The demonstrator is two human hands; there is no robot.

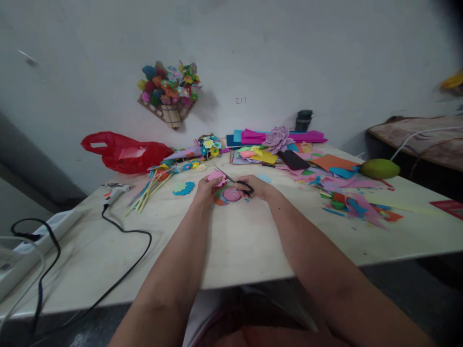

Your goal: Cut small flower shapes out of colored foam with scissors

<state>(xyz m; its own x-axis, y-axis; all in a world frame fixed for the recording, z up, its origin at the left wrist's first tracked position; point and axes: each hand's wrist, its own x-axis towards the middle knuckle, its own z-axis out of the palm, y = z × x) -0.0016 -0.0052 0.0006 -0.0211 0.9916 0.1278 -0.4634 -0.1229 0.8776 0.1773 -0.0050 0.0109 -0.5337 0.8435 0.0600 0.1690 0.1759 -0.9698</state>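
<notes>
Between the fingers of my left hand (206, 189) is a pink paper piece with a scalloped edge (216, 178). My right hand (257, 186) grips black-handled scissors (246, 187), whose blades point up and left, close to the pink paper. Under both hands lie round paper cutouts (232, 194) in pink, orange and green on the table. Left of my left hand rest blue and pale green scalloped paper pieces (183, 188). A pale blue paper circle (264, 178) lies just beyond my right hand.
A glue gun (116, 193) with a black cord and a power strip (43, 236) are on the left. Behind stands a red plastic bag (126, 152). Colourful paper scraps (356, 205), a dark phone (293, 160) and a green-yellow oval object (379, 168) lie to the right.
</notes>
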